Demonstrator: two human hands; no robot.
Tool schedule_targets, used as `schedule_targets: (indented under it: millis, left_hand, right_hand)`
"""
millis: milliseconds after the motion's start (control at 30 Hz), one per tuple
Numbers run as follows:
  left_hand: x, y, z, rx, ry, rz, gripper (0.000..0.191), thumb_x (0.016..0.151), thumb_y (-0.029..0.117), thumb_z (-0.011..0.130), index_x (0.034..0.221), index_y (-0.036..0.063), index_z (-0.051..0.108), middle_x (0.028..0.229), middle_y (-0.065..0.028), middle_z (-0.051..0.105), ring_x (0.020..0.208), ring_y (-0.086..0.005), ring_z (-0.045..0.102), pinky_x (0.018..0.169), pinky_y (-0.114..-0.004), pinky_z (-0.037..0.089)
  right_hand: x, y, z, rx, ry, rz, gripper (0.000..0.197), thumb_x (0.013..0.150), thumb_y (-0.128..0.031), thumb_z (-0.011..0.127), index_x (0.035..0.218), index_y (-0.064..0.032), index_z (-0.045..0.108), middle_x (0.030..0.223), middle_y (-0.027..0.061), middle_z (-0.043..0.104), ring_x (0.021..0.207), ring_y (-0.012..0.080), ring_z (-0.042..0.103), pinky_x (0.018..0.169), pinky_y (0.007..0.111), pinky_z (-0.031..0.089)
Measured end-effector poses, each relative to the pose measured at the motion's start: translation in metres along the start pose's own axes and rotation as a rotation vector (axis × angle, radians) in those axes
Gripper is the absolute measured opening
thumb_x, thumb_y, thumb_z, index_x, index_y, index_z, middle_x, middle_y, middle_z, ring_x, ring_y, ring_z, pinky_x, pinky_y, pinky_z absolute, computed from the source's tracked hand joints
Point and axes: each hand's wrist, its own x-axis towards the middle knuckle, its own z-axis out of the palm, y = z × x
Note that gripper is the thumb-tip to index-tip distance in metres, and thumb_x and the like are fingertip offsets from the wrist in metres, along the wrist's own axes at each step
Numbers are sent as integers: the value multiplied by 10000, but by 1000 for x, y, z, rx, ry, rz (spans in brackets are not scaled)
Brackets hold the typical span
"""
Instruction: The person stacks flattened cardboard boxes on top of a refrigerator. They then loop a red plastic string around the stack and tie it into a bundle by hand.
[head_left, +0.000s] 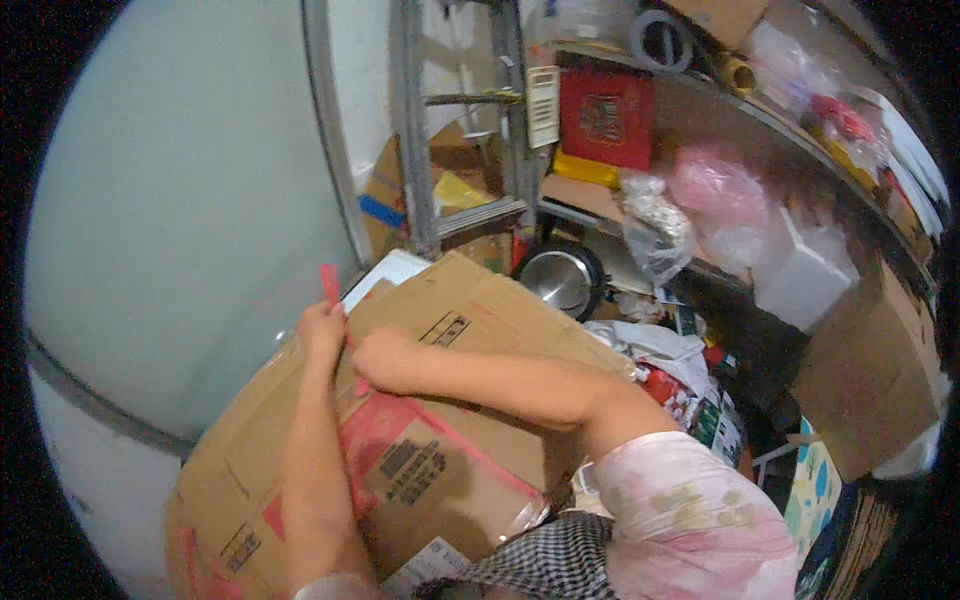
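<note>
Flattened cardboard boxes (510, 330) lie stacked before me, with printed marks and red patches. A pink plastic strap (480, 454) runs over the stack towards my hands. My left hand (321, 330) is closed on the strap near the stack's far left edge, and a short pink end sticks up above the fingers. Beside it, my right hand (386, 361) is a closed fist low over the cardboard, with a bit of pink strap showing just below it. The fingers of both hands are partly hidden.
A frosted panel (195, 187) with a metal frame stands on the left. Beyond the boxes are an aluminium stepladder (416, 150) and a round metal lid (559, 279). Shelves (780, 135) on the right hold plastic bags, a red box (607, 120) and white foam (802, 274).
</note>
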Motion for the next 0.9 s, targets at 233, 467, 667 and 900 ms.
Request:
schedule_targets:
  millis: [233,467,667,900]
  left_hand:
    - [-6,21,-7,-247,68,-47,216,835,201,547,788,20,655,710,-141,624,642,-256,606,593,-359,456]
    - [-12,33,-29,-1076,-23,-269,240,932,186,410,812,19,535,655,-49,535,454,-136,466,415,-257,386]
    - [45,7,-36,-1285,-157,-629,242,922,229,402,783,53,492,580,-1,418,411,-117,345,381,-259,331]
    - [96,-41,-14,-1063,219,-760,164,881,217,442,910,75,519,731,-29,488,592,-157,452,496,-306,395]
  right_hand:
    - [15,9,23,774,288,241,249,820,-208,554,628,-51,555,597,111,560,543,244,529,521,391,404]
    - [55,9,16,1895,395,498,342,898,-321,515,696,-50,568,628,10,557,487,96,440,417,217,323]
    - [66,-1,-13,1961,357,466,348,905,-356,489,763,-43,546,645,29,527,485,107,428,395,241,323]
    - [63,-18,18,1689,302,523,340,907,-354,486,722,-70,507,591,-3,457,449,94,372,376,249,260]
